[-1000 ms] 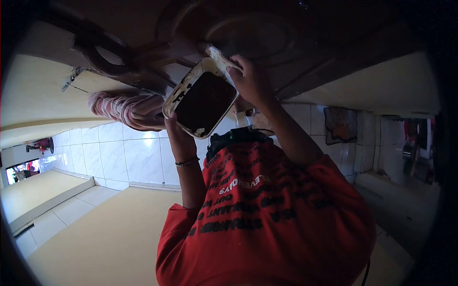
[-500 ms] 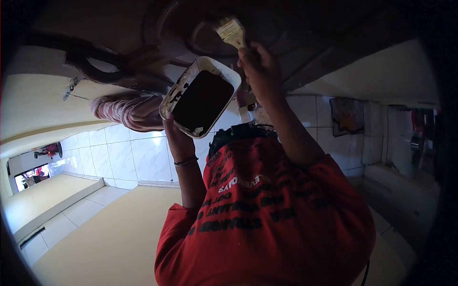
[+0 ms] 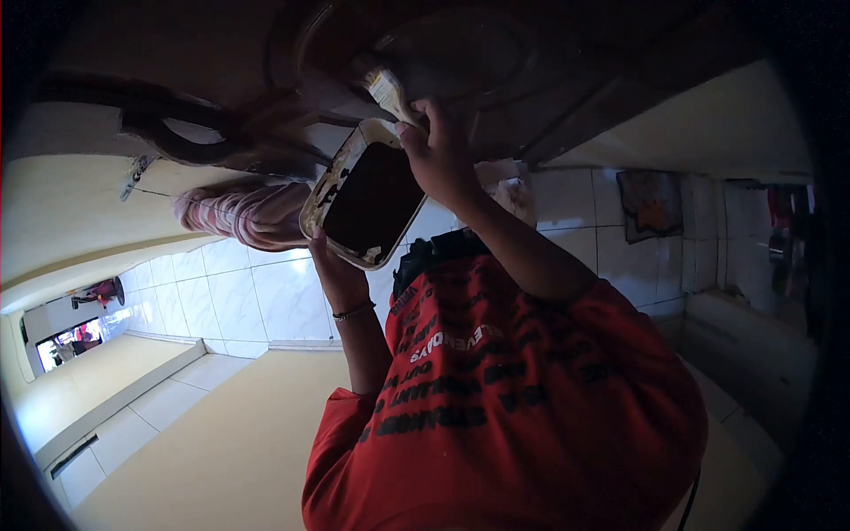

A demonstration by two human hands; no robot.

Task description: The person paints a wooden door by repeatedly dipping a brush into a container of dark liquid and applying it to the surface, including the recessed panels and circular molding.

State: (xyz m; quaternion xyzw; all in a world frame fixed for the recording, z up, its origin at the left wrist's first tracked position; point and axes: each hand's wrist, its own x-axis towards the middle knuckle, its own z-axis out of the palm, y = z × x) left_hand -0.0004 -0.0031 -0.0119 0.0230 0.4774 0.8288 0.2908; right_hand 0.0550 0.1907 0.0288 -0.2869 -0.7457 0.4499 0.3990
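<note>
My left hand [image 3: 338,270] grips the lower left side of a pale, paint-streaked tub [image 3: 317,205], its thumb near the rim. Dark liquid [image 3: 376,199] lies inside the tub. A flat paintbrush [image 3: 388,93] with a pale handle is held in my right hand [image 3: 438,155], just above the tub's upper right edge. The bristles are close to a dark, glossy carved wooden surface [image 3: 460,53]; whether they touch it is too dark to tell.
A pinkish striped cloth [image 3: 243,215] hangs left of the tub. A dark mat [image 3: 651,205] lies on the white tiled floor [image 3: 288,296] at right. Cream walls [image 3: 97,203] flank the space, and a dark curved wooden piece [image 3: 168,133] juts out at upper left.
My right hand and the brush have moved left and down, nearer the tub. The tub sits slightly lower, still in my left hand.
</note>
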